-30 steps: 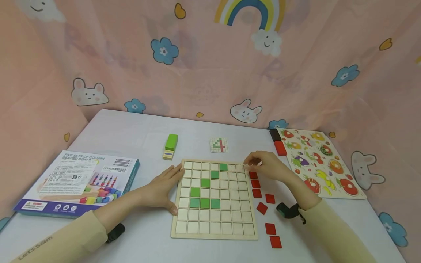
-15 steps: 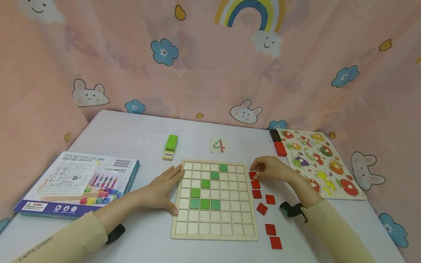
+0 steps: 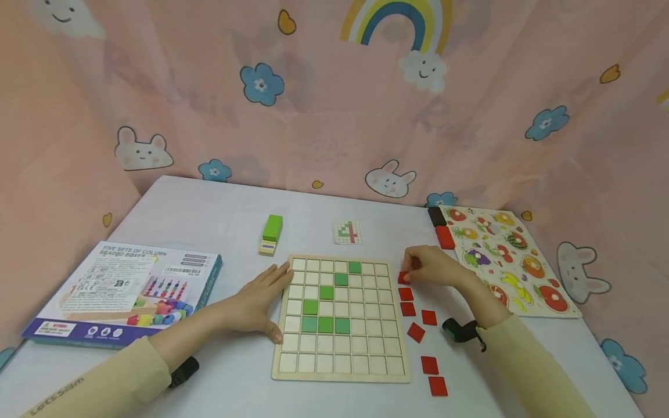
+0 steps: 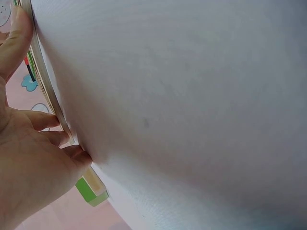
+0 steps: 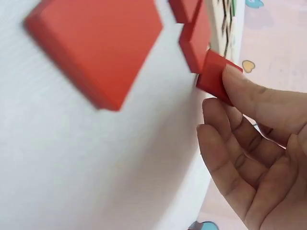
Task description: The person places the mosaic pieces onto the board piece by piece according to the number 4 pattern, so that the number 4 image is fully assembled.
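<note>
From here I see the right hand [image 3: 434, 267] pinching a red tile [image 5: 214, 78] beside the grid board [image 3: 358, 310], at its two o'clock. At nine, the left hand [image 3: 252, 305] rests loosely spread fingers against the board's edge. A pattern card [image 3: 345, 231] lies at twelve.

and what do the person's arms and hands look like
The left sleeve and right sleeve are beige; the left carries dark lettering. A small black device shows by the left cuff, another black device by the right. The left hand and right hand wear no gloves.
</note>
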Demonstrator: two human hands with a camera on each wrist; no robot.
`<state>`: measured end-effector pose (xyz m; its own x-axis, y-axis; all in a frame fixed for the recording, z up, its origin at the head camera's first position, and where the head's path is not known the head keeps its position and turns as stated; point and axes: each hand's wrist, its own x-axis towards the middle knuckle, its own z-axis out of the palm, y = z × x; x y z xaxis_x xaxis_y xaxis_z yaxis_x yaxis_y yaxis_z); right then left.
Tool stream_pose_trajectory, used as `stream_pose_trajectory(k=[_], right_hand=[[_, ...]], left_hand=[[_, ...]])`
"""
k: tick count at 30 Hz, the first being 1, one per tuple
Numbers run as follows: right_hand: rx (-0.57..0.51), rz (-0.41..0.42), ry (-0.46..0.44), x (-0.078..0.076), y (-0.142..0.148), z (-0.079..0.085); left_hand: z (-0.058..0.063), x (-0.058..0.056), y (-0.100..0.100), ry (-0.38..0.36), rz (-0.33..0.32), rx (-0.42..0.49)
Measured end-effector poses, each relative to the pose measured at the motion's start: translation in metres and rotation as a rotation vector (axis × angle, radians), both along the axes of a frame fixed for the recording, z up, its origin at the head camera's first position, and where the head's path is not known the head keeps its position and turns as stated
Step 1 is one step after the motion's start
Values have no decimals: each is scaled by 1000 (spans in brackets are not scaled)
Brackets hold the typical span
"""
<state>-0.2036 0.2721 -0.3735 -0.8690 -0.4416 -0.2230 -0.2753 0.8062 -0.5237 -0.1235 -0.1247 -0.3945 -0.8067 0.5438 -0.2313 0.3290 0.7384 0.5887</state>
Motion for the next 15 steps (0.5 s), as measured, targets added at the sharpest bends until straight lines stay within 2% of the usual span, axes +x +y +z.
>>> stream_pose_trajectory(k=[8,15], right_hand=[[-142,-50,-11,-1,-21,11],[-175,-41,12,5,-59,10]], left_hand=[[-2,-1,-1,8,1,-7],[-2,-1,-1,4,-1,-5]])
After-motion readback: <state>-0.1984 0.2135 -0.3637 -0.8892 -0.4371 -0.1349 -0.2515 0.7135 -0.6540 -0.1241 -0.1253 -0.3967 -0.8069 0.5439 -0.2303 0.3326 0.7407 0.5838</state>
